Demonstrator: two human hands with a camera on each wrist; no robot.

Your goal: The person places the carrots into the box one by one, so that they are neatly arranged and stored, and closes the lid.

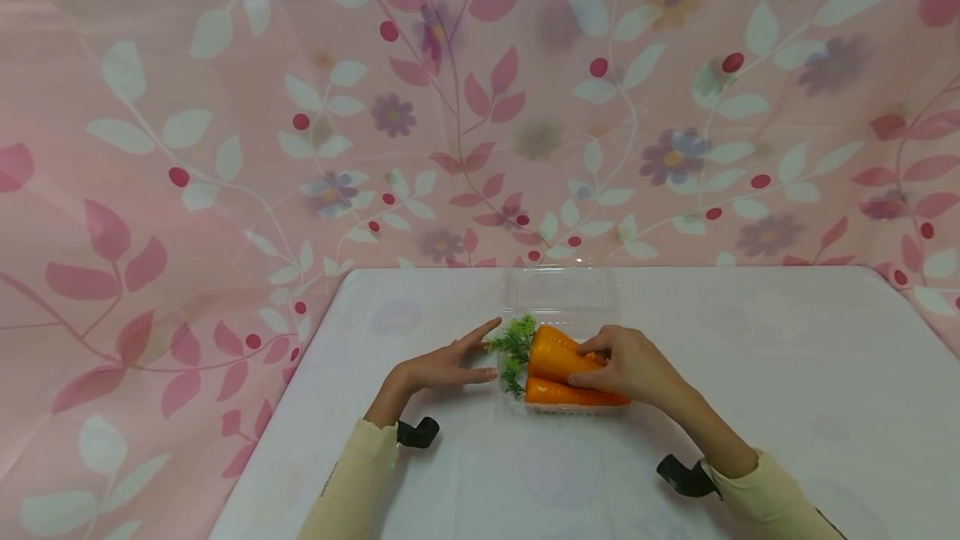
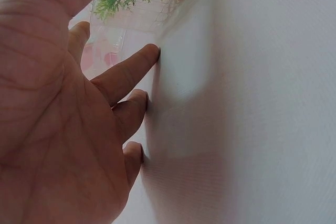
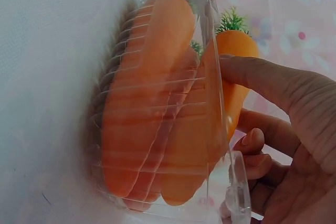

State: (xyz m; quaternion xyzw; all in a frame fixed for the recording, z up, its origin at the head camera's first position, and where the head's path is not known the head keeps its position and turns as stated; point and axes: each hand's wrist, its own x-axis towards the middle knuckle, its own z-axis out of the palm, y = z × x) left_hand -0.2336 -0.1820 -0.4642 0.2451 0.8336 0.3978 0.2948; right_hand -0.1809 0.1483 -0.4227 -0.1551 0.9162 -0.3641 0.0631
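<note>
Orange carrots with feathery green tops [image 1: 517, 338] lie in a clear plastic box [image 3: 210, 51] whose lid [image 1: 558, 290] is folded back, away from me. My right hand [image 1: 636, 363] grips the uppermost carrot [image 1: 553, 357], thumb on the near side and fingers on the far side. Below it, another carrot [image 1: 566, 392] rests along the box's near wall. Left of the box, my left hand [image 1: 441, 367] holds nothing; its fingers are spread, and in the left wrist view several fingertips touch the white tablecloth [image 2: 273, 103]. The thumb is close to the box's left end.
The white-covered table [image 1: 787, 357] spreads around the box on all sides. Behind it hangs a pink flowered curtain [image 1: 480, 107]. A black wrist device [image 1: 417, 433] sits at the left cuff and another black device [image 1: 686, 476] at the right cuff.
</note>
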